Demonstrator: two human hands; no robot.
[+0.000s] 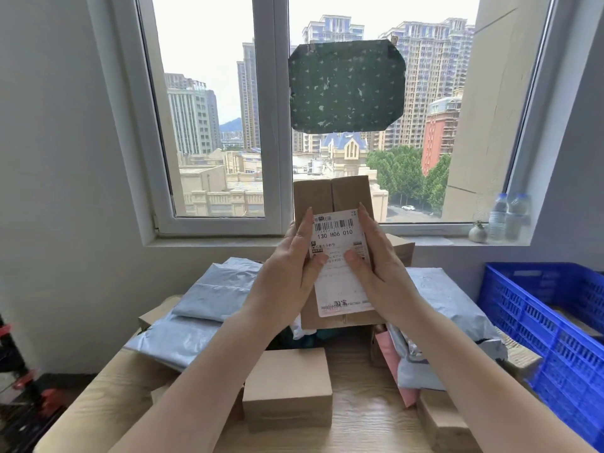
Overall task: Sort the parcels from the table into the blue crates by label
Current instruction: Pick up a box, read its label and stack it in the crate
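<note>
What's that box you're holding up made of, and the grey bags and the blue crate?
The box looks like plain brown cardboard: matte, with a flap seam and a white paper label. The grey bags seem to be thin plastic mailers, slightly glossy and creased. The crate looks like rigid moulded plastic with slotted walls.

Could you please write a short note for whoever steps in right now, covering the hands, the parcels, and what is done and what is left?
Left hand and right hand: both hold the cardboard box upright above the table, thumbs on its white label, which reads 130 H06 010.
Table: parcels not yet sorted include grey mailer bags, a small brown box near the front and a pink mailer.
Blue crate stands to the right; what it holds is hard to see.
Done: the box is picked up, label facing the person.
Left: put it in the matching crate, then sort the remaining parcels.
</note>
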